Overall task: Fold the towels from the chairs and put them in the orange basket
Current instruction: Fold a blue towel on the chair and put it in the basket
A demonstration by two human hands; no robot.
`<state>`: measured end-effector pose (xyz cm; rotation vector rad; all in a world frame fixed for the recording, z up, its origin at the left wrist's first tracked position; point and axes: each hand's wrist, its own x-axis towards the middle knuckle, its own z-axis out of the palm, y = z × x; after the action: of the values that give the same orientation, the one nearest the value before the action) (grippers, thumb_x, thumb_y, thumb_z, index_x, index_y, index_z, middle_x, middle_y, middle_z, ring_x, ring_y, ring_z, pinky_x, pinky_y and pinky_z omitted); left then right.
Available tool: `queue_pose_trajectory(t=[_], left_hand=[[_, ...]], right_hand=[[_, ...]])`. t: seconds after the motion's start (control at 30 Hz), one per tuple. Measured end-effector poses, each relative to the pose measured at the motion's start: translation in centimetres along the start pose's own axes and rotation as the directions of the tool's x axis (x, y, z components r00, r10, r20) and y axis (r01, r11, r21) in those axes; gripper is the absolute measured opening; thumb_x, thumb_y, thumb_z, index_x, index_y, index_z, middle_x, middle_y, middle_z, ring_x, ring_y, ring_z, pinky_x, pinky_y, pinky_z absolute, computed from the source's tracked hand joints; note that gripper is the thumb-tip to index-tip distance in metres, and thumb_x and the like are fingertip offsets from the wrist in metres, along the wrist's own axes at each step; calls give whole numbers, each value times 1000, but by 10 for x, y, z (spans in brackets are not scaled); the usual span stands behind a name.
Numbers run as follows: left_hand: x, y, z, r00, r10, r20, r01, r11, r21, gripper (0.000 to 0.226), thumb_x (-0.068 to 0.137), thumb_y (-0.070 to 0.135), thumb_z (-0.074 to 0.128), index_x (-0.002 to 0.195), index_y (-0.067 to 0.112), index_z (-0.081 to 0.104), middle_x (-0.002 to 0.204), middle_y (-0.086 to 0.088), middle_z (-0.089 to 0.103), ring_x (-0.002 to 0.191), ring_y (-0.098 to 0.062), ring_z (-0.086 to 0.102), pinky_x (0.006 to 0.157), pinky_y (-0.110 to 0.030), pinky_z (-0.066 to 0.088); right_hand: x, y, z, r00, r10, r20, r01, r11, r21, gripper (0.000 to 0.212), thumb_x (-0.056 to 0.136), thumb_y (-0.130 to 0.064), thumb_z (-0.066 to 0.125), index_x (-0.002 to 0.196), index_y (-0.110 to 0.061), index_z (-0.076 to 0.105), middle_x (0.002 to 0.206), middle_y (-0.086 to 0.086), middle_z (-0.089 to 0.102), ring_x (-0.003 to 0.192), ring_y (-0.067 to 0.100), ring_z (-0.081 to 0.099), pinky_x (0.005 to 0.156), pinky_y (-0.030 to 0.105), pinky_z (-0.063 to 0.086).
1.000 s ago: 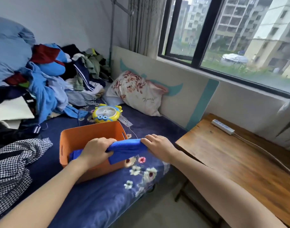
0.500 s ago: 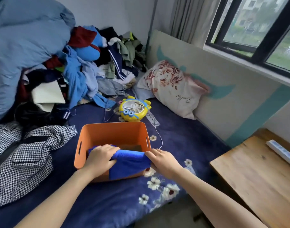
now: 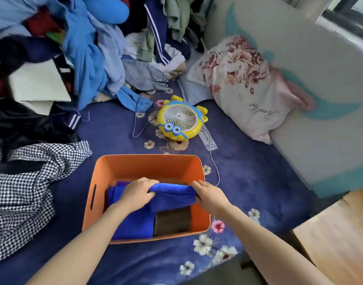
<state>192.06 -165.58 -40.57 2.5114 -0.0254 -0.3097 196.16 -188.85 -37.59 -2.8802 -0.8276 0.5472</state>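
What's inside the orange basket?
The left hand and right hand hold a blue towel in the orange basket. Below lie a folded blue towel and a brown towel. The bottom under them is hidden.

You are in a bedroom in a home. The orange basket [image 3: 147,161] sits on a bed [image 3: 248,161] with a dark blue flower cover. Just behind the basket lies a yellow toy fan [image 3: 179,119]. Behind the basket to the right, a flowery pillow [image 3: 244,87] is propped up. Behind it to the left is a big heap of clothes [image 3: 90,54].
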Motion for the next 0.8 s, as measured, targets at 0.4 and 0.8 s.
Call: queue_pose_trajectory(t=[0.4, 0.8], left_hand=[[35, -30, 48, 982, -182, -51, 165, 956, -241, 37, 86, 9, 58, 123, 11, 61, 129, -5, 59, 122, -22, 51, 99, -36, 43], [39, -34, 103, 945, -286, 159, 258, 950, 178, 28, 92, 11, 44, 118, 10, 53, 120, -7, 58, 102, -35, 56, 77, -39, 46]], right_hand=[[61, 8, 21, 975, -168, -144, 121, 950, -287, 62, 45, 0, 72, 102, -14, 52, 72, 5, 60, 60, 28, 60, 47, 25, 46], [60, 10, 64, 989, 12, 146, 35, 947, -320, 56, 71, -2, 71, 124, -6, 53, 99, 15, 61, 88, 33, 62, 61, 34, 50]])
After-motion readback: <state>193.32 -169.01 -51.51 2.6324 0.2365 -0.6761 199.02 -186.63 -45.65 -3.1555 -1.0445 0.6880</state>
